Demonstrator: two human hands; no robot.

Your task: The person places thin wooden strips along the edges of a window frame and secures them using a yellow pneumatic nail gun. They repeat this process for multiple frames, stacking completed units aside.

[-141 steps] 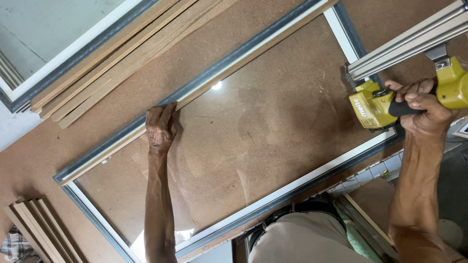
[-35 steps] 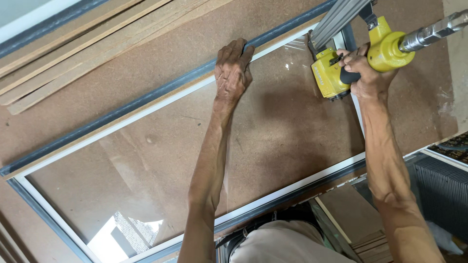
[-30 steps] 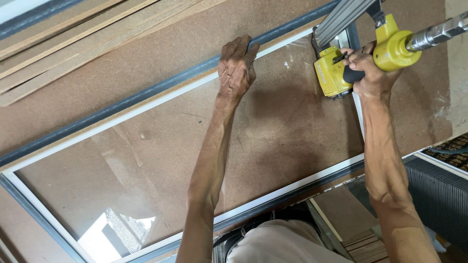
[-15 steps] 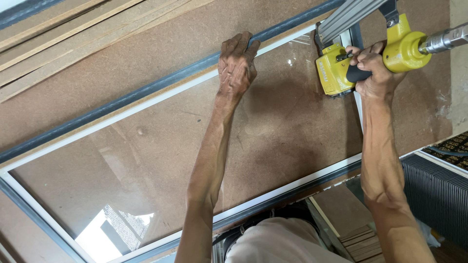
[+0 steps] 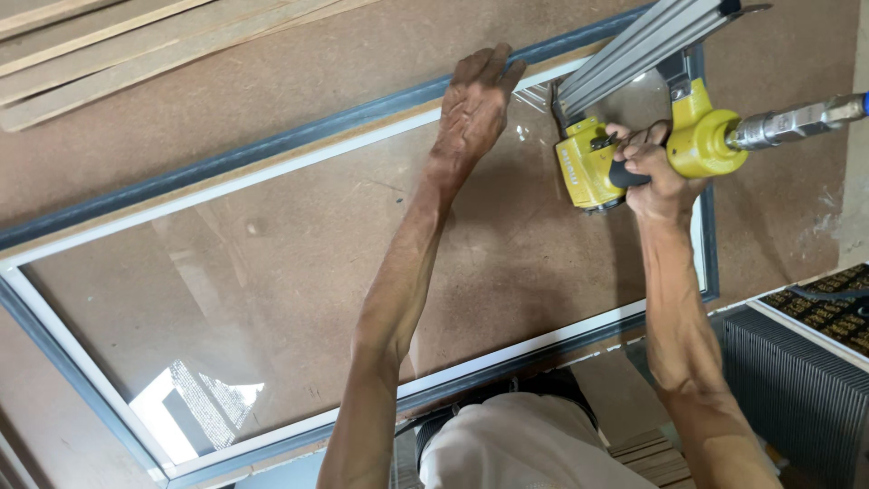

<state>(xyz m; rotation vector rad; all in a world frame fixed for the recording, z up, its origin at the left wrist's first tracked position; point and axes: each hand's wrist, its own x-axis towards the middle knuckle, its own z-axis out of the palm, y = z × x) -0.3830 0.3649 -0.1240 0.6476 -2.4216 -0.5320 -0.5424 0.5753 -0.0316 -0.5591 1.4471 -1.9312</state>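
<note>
A large glass pane in a grey and white frame (image 5: 272, 149) lies flat on a brown board table. My left hand (image 5: 472, 104) presses flat, fingers together, on the frame's far rail near its right corner. My right hand (image 5: 650, 167) grips the handle of a yellow pneumatic nail gun (image 5: 634, 149). The gun's nose sits at the far rail just right of my left hand, its long silver magazine (image 5: 647, 45) slanting up to the right. A metal hose fitting (image 5: 797, 118) leaves the gun's rear.
Several thin wooden strips (image 5: 136, 45) lie on the brown table (image 5: 272, 81) at the far left. A dark ribbed panel (image 5: 797, 380) and a patterned sheet (image 5: 828, 303) sit at the near right. The glass mirrors a bright window at the near left.
The nail gun has come from the frame's right side to the far rail beside my left hand. My left hand has slid right along that rail toward the corner.
</note>
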